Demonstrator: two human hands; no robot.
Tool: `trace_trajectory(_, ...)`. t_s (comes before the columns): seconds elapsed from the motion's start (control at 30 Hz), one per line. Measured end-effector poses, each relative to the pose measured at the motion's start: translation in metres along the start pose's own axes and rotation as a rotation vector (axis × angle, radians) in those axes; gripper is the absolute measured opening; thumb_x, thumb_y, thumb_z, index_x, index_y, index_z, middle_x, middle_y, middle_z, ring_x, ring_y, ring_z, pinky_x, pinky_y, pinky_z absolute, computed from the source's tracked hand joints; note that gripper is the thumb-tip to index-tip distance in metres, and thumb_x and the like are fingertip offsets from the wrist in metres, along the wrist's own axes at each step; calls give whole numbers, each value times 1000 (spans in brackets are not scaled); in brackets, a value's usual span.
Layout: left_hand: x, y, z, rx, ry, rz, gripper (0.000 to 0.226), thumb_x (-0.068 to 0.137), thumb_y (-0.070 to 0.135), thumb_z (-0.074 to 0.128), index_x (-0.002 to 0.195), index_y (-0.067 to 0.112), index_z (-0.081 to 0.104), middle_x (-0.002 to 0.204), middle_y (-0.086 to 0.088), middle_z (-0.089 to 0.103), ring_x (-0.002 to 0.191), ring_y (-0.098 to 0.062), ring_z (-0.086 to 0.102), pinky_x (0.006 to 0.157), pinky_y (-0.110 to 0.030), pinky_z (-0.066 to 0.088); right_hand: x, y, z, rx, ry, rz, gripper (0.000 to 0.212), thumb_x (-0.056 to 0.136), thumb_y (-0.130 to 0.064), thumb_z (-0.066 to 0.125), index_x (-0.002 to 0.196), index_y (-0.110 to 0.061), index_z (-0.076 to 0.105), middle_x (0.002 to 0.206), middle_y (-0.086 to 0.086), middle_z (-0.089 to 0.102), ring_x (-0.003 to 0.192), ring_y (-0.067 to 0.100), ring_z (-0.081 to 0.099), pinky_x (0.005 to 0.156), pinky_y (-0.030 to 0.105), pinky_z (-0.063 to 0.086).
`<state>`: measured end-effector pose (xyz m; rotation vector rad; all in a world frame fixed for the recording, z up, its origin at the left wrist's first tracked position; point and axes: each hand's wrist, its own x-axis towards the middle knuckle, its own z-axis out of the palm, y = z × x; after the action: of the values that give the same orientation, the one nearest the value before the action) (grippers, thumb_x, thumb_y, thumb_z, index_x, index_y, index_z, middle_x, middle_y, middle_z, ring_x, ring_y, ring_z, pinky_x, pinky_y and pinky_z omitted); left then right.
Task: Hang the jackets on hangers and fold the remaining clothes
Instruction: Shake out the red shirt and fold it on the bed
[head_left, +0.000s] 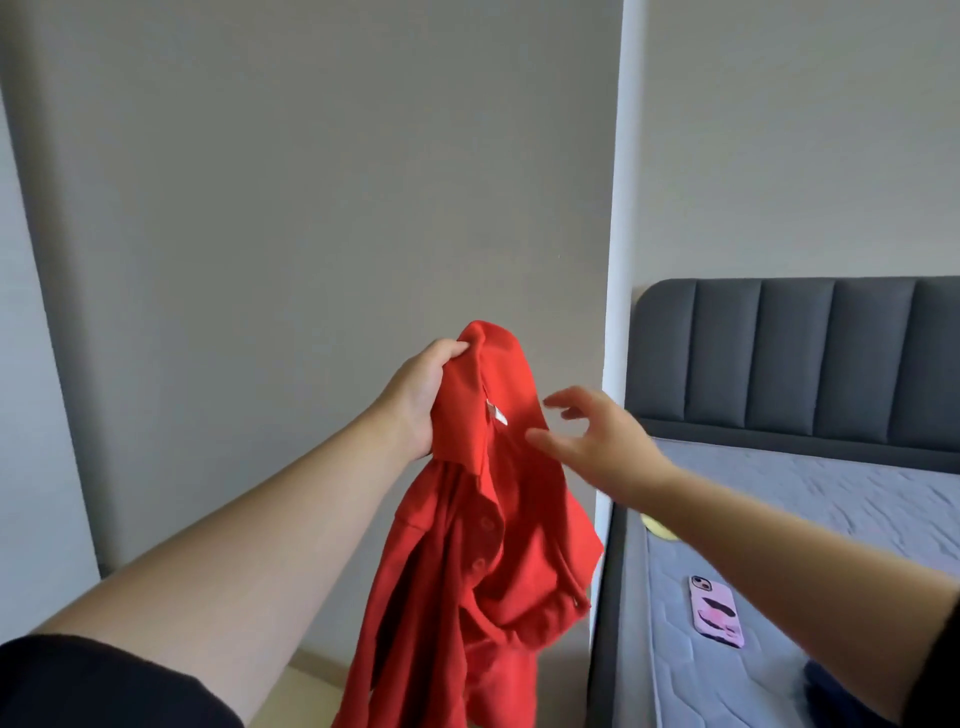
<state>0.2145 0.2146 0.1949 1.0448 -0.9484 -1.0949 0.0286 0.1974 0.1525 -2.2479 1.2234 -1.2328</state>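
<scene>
A black sleeve (104, 686) covers the upper left arm at the bottom edge, and both bare forearms reach forward from there. The red shirt (488, 545), a buttoned polo, hangs in the air below the left fingers, its crumpled body and hem drooping past the lower edge of the view. The left hand (421, 400) grips the shirt at its collar, fingers curled round a bunch of fabric at the top. Just right of those fingers, the right hand (597, 441) is released, its fingers spread and loosely bent beside the collar; whether the thumb touches the cloth cannot be told. Below and right of the right fingers a pink phone (716, 612) lies on a grey mattress (831, 519). Beyond the right fingers rises the dark padded headboard (795, 358), and behind both hands stands a plain wall (311, 208).
</scene>
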Motion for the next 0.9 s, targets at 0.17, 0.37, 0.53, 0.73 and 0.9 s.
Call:
trace_trajectory(0.17,-2,0,-5,-76,-12,5,33,85,31,56,56,15,62,54,-5,61,47,-21,59,61,-29,50,-12,9,34,-162,73,-69,21,81,-30,72,95,-16,68,92,-3,59,93,16,58,77,26,42)
trace_trajectory(0.37,-4,-1,-26,-162,-59,51,41,85,28,50,48,15,63,57,-5,61,52,-20,61,58,-26,52,6,4,34,-24,0,4,41,78,-30,76,115,-17,62,104,-4,61,100,12,56,82,20,40)
trace_trajectory(0.53,-7,-4,-30,-196,-83,75,41,85,26,48,47,16,62,56,-3,60,54,-19,61,59,-24,50,2,8,54,-46,-62,42,14,81,-22,71,83,-9,67,78,5,67,79,23,61,66,30,42)
trace_trajectory(0.73,4,-7,-57,291,257,65,17,86,20,55,71,15,61,67,-4,61,65,-23,58,62,-28,44,20,-4,23,-96,171,26,38,93,-24,57,61,-5,56,61,4,47,60,22,44,56,35,32)
trace_trajectory(0.9,-2,-23,-49,820,156,578,11,85,15,59,90,25,63,91,9,65,90,-8,60,84,-18,44,35,-21,8,-159,45,9,48,93,-23,57,51,-9,38,50,4,36,50,19,34,50,32,28)
